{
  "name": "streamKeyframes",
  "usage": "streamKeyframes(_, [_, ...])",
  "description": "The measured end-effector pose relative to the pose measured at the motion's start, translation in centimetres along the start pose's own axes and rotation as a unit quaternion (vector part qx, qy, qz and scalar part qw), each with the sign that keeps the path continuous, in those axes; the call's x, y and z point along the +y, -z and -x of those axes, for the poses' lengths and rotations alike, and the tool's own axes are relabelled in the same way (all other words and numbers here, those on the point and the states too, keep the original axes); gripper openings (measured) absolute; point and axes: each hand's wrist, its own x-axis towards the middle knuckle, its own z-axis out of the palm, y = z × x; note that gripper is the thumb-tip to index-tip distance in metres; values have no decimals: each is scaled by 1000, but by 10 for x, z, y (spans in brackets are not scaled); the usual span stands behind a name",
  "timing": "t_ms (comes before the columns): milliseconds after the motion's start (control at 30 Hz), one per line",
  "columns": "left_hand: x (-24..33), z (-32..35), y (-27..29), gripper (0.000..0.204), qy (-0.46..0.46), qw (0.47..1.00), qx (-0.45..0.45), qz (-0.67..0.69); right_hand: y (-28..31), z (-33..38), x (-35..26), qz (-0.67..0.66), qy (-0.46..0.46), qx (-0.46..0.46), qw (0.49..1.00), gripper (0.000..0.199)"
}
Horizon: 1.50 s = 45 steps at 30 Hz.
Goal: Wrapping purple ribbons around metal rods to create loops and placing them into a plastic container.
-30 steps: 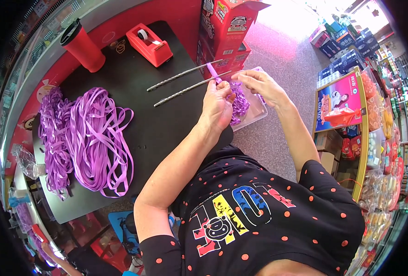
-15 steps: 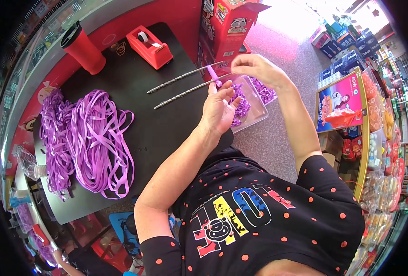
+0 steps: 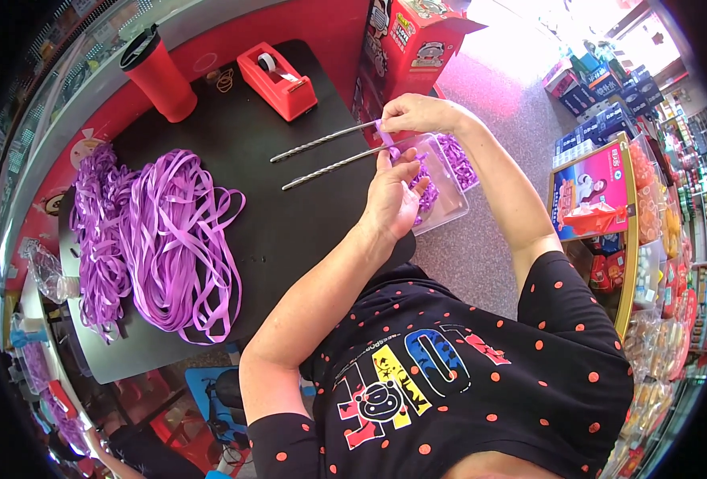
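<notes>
Shop shelves and stacked boxes ring the black table (image 3: 274, 215) we sit at, and we go across it from its left edge. Loose purple ribbon (image 3: 154, 231) is heaped along that left side, with bare black top between the heap and us. At the far edge stand a red cup (image 3: 160, 76) and a red tape dispenser (image 3: 278, 80), well apart from our hands. Two twisted metal rods (image 3: 325, 156) lie across the middle, their right ends reaching the table's right edge.

Our left hand (image 3: 393, 199) rests half-curled at that edge, fingertips on the small purple ribbon piece (image 3: 392, 150) at the rod ends. Half a second ago our right hand (image 3: 417, 112) was lower, over the clear plastic tray (image 3: 449, 203); now it has lifted toward the far side and pinches the ribbon end above the upper rod, which we judge is drawing the ribbon taut for winding.

Room to move is tight on the right: the tray overhangs the table edge and the red carton (image 3: 405, 40) stands just beyond our right hand. Leftward, the centre lies open.
</notes>
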Motion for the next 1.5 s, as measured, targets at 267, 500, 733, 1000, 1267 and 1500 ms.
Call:
streamKeyframes(267, [0,0,0,53,4,1000,-4,-6,-2,1,-4,58,-8,17,998,37])
streamKeyframes(500, [2,0,0,59,11,1000,1,-7,-21,13,-13,105,-62,124,985,34])
streamKeyframes(733, [1,2,-3,54,11,1000,-10,17,-23,21,44,-173,-53,99,978,38])
streamKeyframes(1000, [2,4,-3,68,28,999,3,32,-74,-5,77,-561,2,1,828,36])
streamKeyframes(1267, [2,3,-1,74,29,999,20,41,-85,-21,77,-631,89,-61,768,37])
streamKeyframes(1500, [2,3,-2,74,19,999,14,22,-81,-27,91,-651,75,-96,749,25])
